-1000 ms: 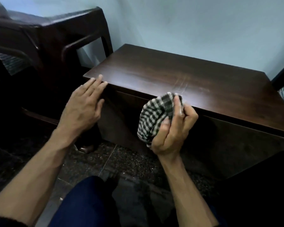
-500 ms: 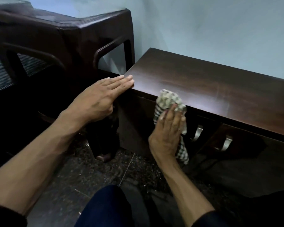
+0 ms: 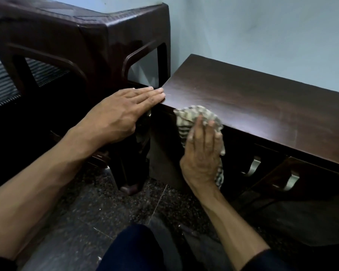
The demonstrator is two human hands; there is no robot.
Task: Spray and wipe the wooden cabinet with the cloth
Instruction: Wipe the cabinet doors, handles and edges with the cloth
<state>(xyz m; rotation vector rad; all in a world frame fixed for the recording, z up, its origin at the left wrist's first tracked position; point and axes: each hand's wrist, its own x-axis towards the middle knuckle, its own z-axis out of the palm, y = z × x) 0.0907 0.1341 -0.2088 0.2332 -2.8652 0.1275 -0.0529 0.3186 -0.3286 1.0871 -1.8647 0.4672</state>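
Observation:
The low dark wooden cabinet [image 3: 262, 108] stands against the pale wall, its top bare. My right hand [image 3: 203, 151] presses a checked cloth [image 3: 196, 116] flat against the cabinet's front face, just under the top's front edge near the left corner. The cloth bunches above my fingers and hangs below my palm. My left hand [image 3: 125, 112] lies flat, fingers together, with the fingertips resting on the top's left front corner and nothing in it. No spray bottle is in view.
A dark brown plastic chair [image 3: 90, 42] stands close to the cabinet's left side. Two metal door handles [image 3: 252, 167] show on the front, and the right door [image 3: 301, 202] stands ajar. My knee [image 3: 133, 251] is low in the middle, over dark speckled floor tiles.
My right hand turned from holding the bunched cloth at the top's edge to pressing it flat on the front face. The view shifted so the cabinet sits further right. Left hand stayed at the corner.

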